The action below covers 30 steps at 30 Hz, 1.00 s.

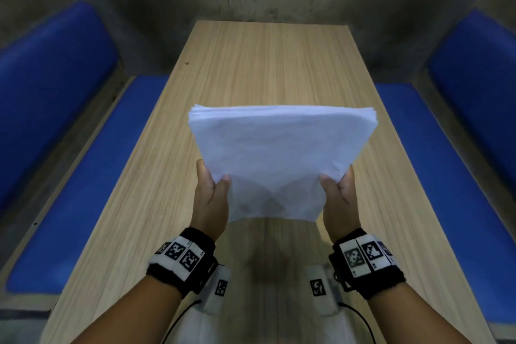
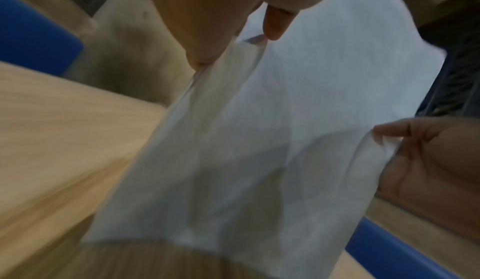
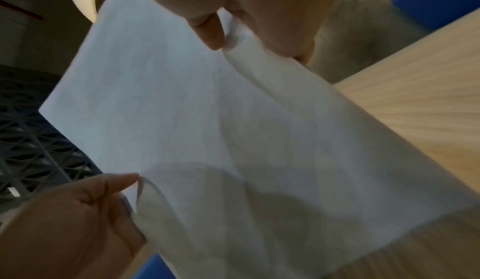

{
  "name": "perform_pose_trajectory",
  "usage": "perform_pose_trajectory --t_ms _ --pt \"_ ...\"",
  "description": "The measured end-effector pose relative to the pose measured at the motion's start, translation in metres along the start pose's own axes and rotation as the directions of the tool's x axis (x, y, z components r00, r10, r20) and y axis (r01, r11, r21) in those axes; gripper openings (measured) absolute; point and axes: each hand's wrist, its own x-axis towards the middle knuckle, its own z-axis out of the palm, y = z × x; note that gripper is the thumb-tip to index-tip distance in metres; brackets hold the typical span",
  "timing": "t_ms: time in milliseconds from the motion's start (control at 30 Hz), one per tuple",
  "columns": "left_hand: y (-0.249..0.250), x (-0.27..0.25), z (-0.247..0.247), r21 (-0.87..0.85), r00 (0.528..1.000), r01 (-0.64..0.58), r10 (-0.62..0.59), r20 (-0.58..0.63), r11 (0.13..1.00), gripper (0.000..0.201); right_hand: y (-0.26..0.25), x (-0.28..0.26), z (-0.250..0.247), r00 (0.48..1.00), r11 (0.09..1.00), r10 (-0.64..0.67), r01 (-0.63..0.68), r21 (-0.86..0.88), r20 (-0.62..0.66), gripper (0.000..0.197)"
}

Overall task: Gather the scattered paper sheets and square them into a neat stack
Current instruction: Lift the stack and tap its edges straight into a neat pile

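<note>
Holding the paper stack [image 1: 275, 159] upright above the surface [image 1: 251, 64], my left hand [image 1: 211, 201] and right hand [image 1: 339, 198] pinch its side edges with curled fingers [image 1: 223, 180].

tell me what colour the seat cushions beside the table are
Blue; the seat cushions show best in the head view.

White paper sheets [image 1: 276, 153], wood-grain table [image 1: 251, 64], blue seats [image 1: 83, 176]

No readable text anywhere; the wristbands [image 1: 181, 255] carry only square coded markers.
</note>
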Motion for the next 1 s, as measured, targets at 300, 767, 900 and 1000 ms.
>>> perform_pose_trajectory --t_ms 300,767,900,1000 --pt "-0.016 0.003 -0.005 0.032 0.999 -0.006 0.005 0.032 0.999 0.055 0.008 -0.003 0.0 1.0 1.0 0.009 -0.008 -0.021 0.025 0.045" --pt "-0.042 0.006 -0.007 0.194 0.993 0.036 -0.056 0.101 0.98 0.02 0.032 0.001 -0.007 0.996 0.97 0.076 -0.064 -0.236 0.042 0.045" --pt "-0.033 0.01 0.001 0.179 0.982 0.057 -0.088 0.17 0.982 0.022 0.026 0.009 -0.02 0.987 0.941 0.162 -0.152 -0.302 0.007 0.04" --pt "-0.033 0.016 0.021 0.192 0.952 0.165 -0.207 0.227 0.967 0.023 0.016 0.021 -0.044 0.965 0.889 0.263 -0.244 -0.388 -0.005 0.035"
